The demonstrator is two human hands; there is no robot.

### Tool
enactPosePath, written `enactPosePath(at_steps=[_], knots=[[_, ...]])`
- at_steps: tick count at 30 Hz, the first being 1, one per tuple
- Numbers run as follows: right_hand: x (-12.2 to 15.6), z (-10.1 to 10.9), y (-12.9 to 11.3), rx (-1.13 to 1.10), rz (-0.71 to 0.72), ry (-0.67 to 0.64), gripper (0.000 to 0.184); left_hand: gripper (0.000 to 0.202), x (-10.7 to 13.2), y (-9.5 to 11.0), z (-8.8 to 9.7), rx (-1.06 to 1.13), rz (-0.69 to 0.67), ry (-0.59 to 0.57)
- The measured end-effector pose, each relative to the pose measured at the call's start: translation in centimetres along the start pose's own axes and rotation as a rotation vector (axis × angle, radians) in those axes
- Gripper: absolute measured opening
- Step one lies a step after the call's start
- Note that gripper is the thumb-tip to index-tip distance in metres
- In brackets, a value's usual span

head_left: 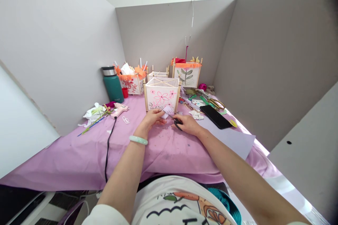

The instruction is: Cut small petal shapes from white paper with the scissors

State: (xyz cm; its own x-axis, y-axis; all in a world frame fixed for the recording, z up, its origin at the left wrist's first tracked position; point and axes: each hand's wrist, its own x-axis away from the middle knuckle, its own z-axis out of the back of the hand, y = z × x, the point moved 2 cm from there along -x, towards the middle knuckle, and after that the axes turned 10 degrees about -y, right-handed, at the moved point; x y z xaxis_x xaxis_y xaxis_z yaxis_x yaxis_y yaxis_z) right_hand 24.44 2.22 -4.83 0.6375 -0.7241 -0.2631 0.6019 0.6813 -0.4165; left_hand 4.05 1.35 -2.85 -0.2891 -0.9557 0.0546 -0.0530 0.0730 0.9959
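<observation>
My left hand (153, 119), with a pale green bangle (138, 140) on its wrist, pinches a small piece of lavender paper (166, 113). Thin fringe-like strips stand out along the paper's upper right edge. A pair of scissors (177, 122) with dark handles is gripped in my right hand (188, 124), its blades pointing at the strips. Whether the blades touch the paper is too small to tell. Just behind both hands stands a white box-shaped lantern (161, 95) with wooden corner sticks and pink drawn flowers.
A hot glue gun (120, 110) and teal bottle (113, 84) are on the left. Behind are decorated boxes, one with orange fringe (187, 74). At right lie a black phone (216, 116), gold-handled scissors (217, 104) and a lavender sheet (232, 139). Grey panels (174, 31) enclose the table.
</observation>
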Motion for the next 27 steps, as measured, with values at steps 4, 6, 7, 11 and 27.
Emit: enactPosePath(at_steps=[4,6,7,11,27], knots=[[0.04,0.05,-0.14,0.000,-0.012,-0.008,0.033,0.016,0.00,-0.04,0.00,-0.007,0.005,0.002],[0.03,0.05,-0.16,-0.002,-0.013,-0.011,0.033,0.018,0.01,-0.06,0.02,-0.004,0.002,0.002],[0.03,0.05,-0.16,-0.002,-0.012,-0.013,0.034,0.020,0.01,-0.07,0.03,-0.001,-0.002,0.000],[0.02,0.05,-0.10,0.002,-0.004,-0.007,0.034,0.023,-0.04,-0.16,0.07,0.007,-0.013,-0.005],[0.09,0.12,-0.31,0.004,-0.014,-0.006,0.034,0.016,0.07,0.05,-0.13,-0.001,0.004,0.015]])
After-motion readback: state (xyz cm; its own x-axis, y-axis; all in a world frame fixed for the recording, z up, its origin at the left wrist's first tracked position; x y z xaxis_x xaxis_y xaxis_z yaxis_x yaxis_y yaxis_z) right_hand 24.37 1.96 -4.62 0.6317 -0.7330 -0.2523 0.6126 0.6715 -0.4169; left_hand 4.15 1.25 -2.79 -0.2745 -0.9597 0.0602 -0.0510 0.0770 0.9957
